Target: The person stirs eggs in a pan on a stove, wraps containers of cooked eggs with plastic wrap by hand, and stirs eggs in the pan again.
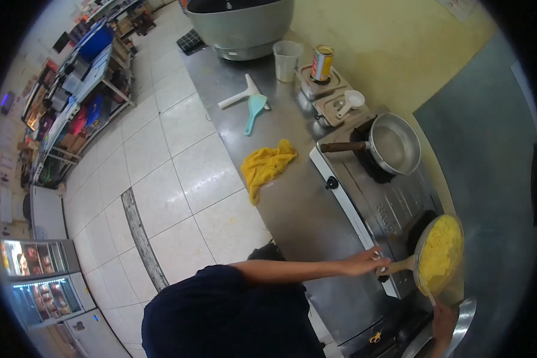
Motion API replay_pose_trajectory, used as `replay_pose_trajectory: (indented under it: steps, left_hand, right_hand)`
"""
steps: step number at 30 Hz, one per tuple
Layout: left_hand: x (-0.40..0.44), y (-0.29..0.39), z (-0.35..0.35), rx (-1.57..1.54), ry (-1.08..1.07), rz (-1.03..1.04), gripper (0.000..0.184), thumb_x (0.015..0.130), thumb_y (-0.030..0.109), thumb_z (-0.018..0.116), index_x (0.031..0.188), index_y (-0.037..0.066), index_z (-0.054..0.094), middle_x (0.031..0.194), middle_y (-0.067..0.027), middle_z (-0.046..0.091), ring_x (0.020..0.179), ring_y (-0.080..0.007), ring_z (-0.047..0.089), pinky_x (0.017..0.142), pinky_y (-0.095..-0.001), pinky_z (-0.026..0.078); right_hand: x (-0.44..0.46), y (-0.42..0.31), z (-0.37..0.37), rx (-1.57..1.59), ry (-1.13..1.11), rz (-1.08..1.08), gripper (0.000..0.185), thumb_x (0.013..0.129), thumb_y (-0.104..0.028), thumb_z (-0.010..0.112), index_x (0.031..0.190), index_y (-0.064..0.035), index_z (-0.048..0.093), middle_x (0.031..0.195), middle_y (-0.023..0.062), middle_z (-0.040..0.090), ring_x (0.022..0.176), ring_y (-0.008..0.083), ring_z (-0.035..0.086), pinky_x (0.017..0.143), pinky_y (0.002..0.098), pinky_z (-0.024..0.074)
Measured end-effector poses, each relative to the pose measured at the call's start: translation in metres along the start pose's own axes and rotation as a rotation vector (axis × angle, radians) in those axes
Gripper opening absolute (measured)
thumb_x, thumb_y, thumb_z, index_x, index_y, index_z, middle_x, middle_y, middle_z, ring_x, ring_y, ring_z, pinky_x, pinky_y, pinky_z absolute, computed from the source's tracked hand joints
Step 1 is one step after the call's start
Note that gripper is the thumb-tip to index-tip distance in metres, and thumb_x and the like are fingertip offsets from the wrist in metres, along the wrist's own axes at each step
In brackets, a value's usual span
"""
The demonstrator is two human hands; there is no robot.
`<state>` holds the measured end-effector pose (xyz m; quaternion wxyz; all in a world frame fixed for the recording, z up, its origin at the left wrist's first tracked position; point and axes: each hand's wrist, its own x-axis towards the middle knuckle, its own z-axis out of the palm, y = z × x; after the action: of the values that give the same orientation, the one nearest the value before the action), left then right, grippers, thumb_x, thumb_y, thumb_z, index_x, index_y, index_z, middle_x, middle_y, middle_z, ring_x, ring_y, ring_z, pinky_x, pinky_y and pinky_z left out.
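Note:
A frying pan point(422, 253) full of crumbly yellow food point(441, 250), perhaps scrambled egg, is over the near burner of a gas stove point(394, 206). My left hand point(364, 263) is closed at the end of the pan's light handle point(403, 266). On the pan's near side, my right hand point(443, 322) grips a thin, pale-handled utensil point(428, 293) whose tip is hidden in the food. A saucepan point(395, 144) with a brown wooden handle rests on the far burner.
On the steel counter lie a yellow cloth point(267, 167), a turquoise spatula point(255, 112) and a white T-shaped tool point(244, 94). Farther back are a measuring jug point(287, 59), a can point(322, 63), lidded steel containers point(334, 106) and a large grey pot point(240, 27). Scissors point(375, 338) lie near me.

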<state>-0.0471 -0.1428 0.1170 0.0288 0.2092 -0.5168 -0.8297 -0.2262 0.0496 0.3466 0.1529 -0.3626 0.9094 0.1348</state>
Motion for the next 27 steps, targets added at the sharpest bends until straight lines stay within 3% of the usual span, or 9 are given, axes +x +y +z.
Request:
replay_pose_trajectory:
  steps: [3,5,8,12,15,18,20,24,27]
  left_hand:
    - [0.025,0.021,0.030,-0.153,-0.311,-0.257,0.072,0.085,0.059,0.047,0.127,0.001,0.042,0.115,-0.0186,0.052,0.101,-0.0257,0.056,0.081,-0.0379,0.049]
    - [0.053,-0.011,0.038,-0.325,-0.467,-0.260,0.067,0.085,0.056,0.050,0.123,0.001,0.045,0.104,-0.0155,0.056,0.087,-0.0218,0.060,0.073,-0.0335,0.052]
    - [0.067,-0.040,0.037,-0.222,-0.456,-0.202,0.050,0.089,0.046,0.050,0.119,0.005,0.050,0.093,-0.0065,0.059,0.067,-0.0161,0.052,0.065,-0.0278,0.048]
    - [0.061,0.011,0.034,-0.247,-0.549,-0.467,0.029,0.089,0.035,0.053,0.103,0.010,0.051,0.074,0.0041,0.049,0.054,-0.0044,0.038,0.047,-0.0207,0.033]
    - [0.067,0.025,0.035,-0.295,-0.561,-0.585,0.037,0.093,0.038,0.048,0.110,0.006,0.051,0.069,0.0049,0.041,0.050,-0.0040,0.032,0.043,-0.0192,0.028]
    - [0.066,0.019,0.036,-0.297,-0.547,-0.620,0.042,0.094,0.044,0.042,0.109,0.005,0.047,0.065,0.0054,0.034,0.047,-0.0037,0.027,0.040,-0.0188,0.024]
    - [0.066,0.016,0.035,-0.304,-0.567,-0.570,0.040,0.094,0.047,0.042,0.104,0.008,0.044,0.065,0.0049,0.035,0.047,-0.0042,0.027,0.041,-0.0199,0.024]
    - [0.059,0.020,0.042,-0.298,-0.593,-0.635,0.039,0.093,0.048,0.042,0.099,0.010,0.042,0.064,0.0037,0.035,0.048,-0.0054,0.027,0.042,-0.0199,0.025]
    - [0.062,0.018,0.040,-0.262,-0.576,-0.660,0.040,0.092,0.050,0.044,0.098,0.011,0.040,0.063,0.0040,0.033,0.047,-0.0056,0.027,0.041,-0.0198,0.023]
  right_hand:
    - [0.012,-0.005,0.012,-0.189,-0.064,0.007,0.028,0.087,-0.018,0.048,0.110,-0.0098,0.060,0.090,0.0183,0.063,0.081,0.0380,0.060,0.073,0.0453,0.0463]
    - [0.038,0.021,0.069,-0.373,-0.001,0.046,0.029,0.087,-0.016,0.046,0.114,-0.0100,0.057,0.089,0.0182,0.063,0.080,0.0368,0.061,0.072,0.0446,0.0482]
    - [0.053,0.044,0.096,-0.402,0.220,-0.028,0.023,0.084,-0.010,0.048,0.105,-0.0081,0.057,0.086,0.0151,0.064,0.075,0.0313,0.063,0.065,0.0423,0.0508]
    - [0.044,0.044,0.054,-0.311,-0.062,0.095,0.016,0.085,-0.018,0.050,0.089,-0.0121,0.064,0.081,0.0134,0.065,0.077,0.0349,0.063,0.066,0.0450,0.0507]
    - [0.044,0.003,0.040,-0.348,-0.152,0.100,0.019,0.085,-0.020,0.051,0.091,-0.0094,0.065,0.083,0.0117,0.066,0.079,0.0328,0.064,0.067,0.0421,0.0517]
    - [0.087,0.025,0.097,-0.409,-0.166,0.273,0.020,0.085,-0.018,0.052,0.092,-0.0059,0.066,0.086,0.0104,0.067,0.080,0.0281,0.066,0.068,0.0381,0.0526]
    - [0.124,0.052,0.120,-0.291,0.165,0.502,0.018,0.083,-0.012,0.052,0.090,-0.0040,0.066,0.088,0.0108,0.068,0.081,0.0238,0.066,0.067,0.0344,0.0529]
    - [0.161,0.061,0.101,-0.408,0.229,0.392,0.016,0.081,-0.008,0.053,0.087,-0.0049,0.067,0.085,0.0113,0.067,0.081,0.0240,0.066,0.066,0.0327,0.0530]
    - [0.170,0.063,0.089,-0.539,0.204,0.099,0.013,0.079,-0.009,0.054,0.085,-0.0040,0.065,0.084,0.0115,0.065,0.079,0.0243,0.066,0.063,0.0320,0.0524]
